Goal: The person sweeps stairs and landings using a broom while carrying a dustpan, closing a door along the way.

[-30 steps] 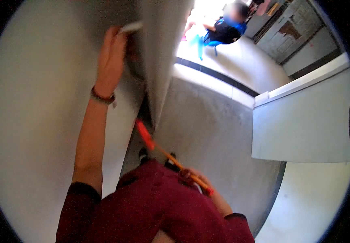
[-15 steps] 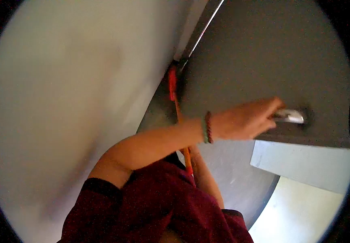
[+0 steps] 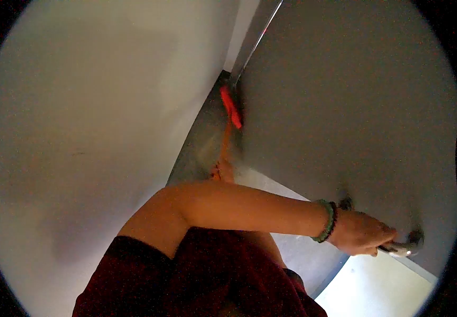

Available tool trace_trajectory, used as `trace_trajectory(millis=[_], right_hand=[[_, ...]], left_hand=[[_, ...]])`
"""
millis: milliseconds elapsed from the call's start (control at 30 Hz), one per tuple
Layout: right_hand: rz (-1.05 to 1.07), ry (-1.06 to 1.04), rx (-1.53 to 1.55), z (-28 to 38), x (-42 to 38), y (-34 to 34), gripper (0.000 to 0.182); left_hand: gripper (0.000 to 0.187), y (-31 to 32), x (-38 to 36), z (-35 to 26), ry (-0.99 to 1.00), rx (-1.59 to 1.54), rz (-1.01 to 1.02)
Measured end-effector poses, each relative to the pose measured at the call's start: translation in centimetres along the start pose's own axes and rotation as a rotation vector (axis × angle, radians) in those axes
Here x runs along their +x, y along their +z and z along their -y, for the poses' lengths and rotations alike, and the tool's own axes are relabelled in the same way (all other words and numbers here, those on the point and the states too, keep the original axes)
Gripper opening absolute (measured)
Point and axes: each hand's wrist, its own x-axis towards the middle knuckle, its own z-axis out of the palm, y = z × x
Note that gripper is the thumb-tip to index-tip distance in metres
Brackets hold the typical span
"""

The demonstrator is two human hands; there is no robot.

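My left hand (image 3: 363, 232) reaches across my body to the right, its fingers wrapped round the metal door handle (image 3: 408, 247) of a dark grey door (image 3: 339, 116). Green and dark red bracelets circle that wrist. Beyond my left forearm, my right hand (image 3: 223, 171) closes round an orange pole (image 3: 227, 142), partly hidden by the forearm. A long red head (image 3: 231, 107) sits at the pole's far end, low beside the door; blur hides its exact kind.
A pale wall (image 3: 91, 116) rises along the left. Grey floor (image 3: 199, 140) narrows to a corner between wall and door. A small dark fitting (image 3: 346, 202) sits on the door near my left wrist. Bright pale surfaces (image 3: 371, 288) lie at lower right.
My left hand has moved down and right with the handle, and the door has swung towards me. My right hand has moved forward and left; the red head has tilted.
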Motion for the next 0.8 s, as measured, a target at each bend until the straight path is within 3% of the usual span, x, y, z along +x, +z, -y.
trace_trajectory(millis=[33,67,200,233,267,300,433,533,600,733,767,800], right_hand=[[-0.036,0.010,-0.039,-3.2,0.3,-1.6,0.010],[-0.069,0.032,-0.048,-1.8,0.1,-1.7,0.010],[-0.175,0.068,-0.165,-3.4,0.8,-4.2,0.011],[-0.169,0.069,-0.219,-8.9,-1.7,-9.3,0.012],[-0.177,0.069,-0.248,-9.7,-1.8,-10.0,0.012],[-0.188,0.068,-0.277,-10.3,-1.7,-10.4,0.013],[-0.200,-0.003,-0.553,-12.3,0.8,-11.5,0.014],[-0.194,-0.114,-0.910,-14.6,3.7,-11.8,0.016],[-0.158,-0.217,-1.227,-16.4,5.8,-11.7,0.017],[0.117,-0.503,-2.119,-21.9,8.9,-12.7,0.019],[0.184,-0.536,-2.270,-23.7,9.0,-12.9,0.020],[0.169,-0.497,-2.229,-26.1,8.9,-13.8,0.020]], left_hand=[[0.024,3.6,-2.2,-0.2,0.041,0.045,-0.033],[0.024,-1.2,-0.5,1.4,0.017,0.014,-0.045],[0.021,-5.0,-0.7,3.0,-0.005,-0.047,-0.013],[0.019,6.5,1.2,4.1,-0.012,-0.012,-0.040],[0.018,7.0,1.8,4.5,-0.007,-0.013,-0.070],[0.026,6.6,2.2,4.5,-0.106,-0.070,0.054],[0.026,7.8,2.4,5.4,-0.062,-0.041,0.000],[0.023,9.2,1.9,5.8,-0.035,0.021,-0.014],[0.022,10.7,1.5,5.6,-0.158,0.080,0.012],[0.030,12.4,0.7,4.9,-0.204,0.196,0.030],[0.033,12.8,0.5,4.5,-0.209,0.232,0.028],[0.035,13.7,0.0,4.1,-0.208,0.274,0.033]])
